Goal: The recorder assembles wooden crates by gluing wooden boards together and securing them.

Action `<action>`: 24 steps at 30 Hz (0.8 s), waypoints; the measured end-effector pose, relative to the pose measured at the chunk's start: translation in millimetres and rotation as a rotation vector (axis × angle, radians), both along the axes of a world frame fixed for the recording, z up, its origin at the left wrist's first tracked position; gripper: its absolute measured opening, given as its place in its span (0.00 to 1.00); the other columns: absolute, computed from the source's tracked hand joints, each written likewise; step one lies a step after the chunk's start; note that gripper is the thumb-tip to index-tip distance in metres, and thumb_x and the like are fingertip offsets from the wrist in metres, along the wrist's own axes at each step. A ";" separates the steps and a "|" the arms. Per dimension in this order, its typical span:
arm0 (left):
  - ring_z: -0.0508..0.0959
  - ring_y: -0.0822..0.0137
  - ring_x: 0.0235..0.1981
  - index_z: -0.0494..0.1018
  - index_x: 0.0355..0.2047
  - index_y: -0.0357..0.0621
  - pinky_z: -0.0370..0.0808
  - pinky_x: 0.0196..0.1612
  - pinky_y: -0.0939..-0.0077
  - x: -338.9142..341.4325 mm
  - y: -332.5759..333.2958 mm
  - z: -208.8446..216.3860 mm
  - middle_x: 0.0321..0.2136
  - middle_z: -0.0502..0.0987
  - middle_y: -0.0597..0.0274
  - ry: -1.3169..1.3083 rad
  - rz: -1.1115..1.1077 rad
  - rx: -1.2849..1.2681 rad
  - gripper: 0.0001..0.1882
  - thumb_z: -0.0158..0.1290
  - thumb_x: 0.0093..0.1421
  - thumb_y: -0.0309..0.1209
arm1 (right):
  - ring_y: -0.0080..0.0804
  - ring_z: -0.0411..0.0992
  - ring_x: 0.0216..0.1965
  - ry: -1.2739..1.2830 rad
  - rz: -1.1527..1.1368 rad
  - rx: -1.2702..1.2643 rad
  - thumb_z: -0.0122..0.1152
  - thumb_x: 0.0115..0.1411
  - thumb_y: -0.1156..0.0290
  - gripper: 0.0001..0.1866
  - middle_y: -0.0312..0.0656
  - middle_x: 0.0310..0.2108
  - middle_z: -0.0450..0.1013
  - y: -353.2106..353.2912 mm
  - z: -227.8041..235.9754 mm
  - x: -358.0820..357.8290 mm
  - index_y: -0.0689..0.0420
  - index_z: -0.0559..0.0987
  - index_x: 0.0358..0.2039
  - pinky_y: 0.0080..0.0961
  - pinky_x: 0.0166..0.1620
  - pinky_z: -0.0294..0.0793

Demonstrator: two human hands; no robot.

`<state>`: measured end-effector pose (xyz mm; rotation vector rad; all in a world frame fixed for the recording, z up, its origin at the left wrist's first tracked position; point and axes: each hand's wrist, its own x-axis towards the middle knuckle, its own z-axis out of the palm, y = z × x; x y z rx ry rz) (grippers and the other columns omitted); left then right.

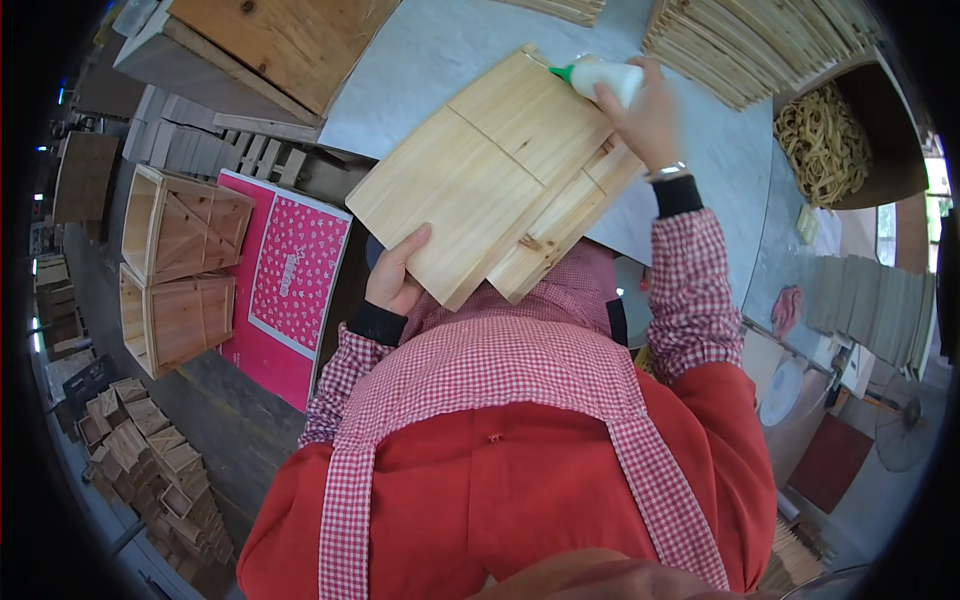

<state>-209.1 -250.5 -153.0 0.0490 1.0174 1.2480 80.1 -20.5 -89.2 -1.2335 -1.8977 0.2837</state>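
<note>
My left hand (398, 278) grips the lower left edge of a pale wooden panel (455, 165), thumb on top and the other fingers underneath. The panel has a groove across it and lies tilted over my lap and the table's near edge. A second, narrower wooden panel (540, 245) shows along its right side, partly covered by it. Closed around a white squeeze bottle (607, 80) is my right hand (648, 118). The bottle is tipped on its side, and its green nozzle (562, 72) points left, over the panel's far right edge.
Stacks of thin wooden strips (755, 40) stand at the far right, beside a box of rubber bands (822, 145). A large wooden box (270, 50) is at the far left. Two wooden crates (190, 270) rest on a pink patterned box (290, 265) at left.
</note>
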 end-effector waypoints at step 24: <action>0.72 0.60 0.53 0.61 0.57 0.36 0.70 0.57 0.65 -5.7 -20.0 -12.6 0.52 0.70 0.53 -0.047 0.049 0.043 0.29 0.59 0.57 0.25 | 0.45 0.75 0.33 0.229 0.026 -0.150 0.71 0.47 0.59 0.28 0.53 0.34 0.73 -88.2 -19.9 -102.9 0.62 0.71 0.41 0.34 0.37 0.74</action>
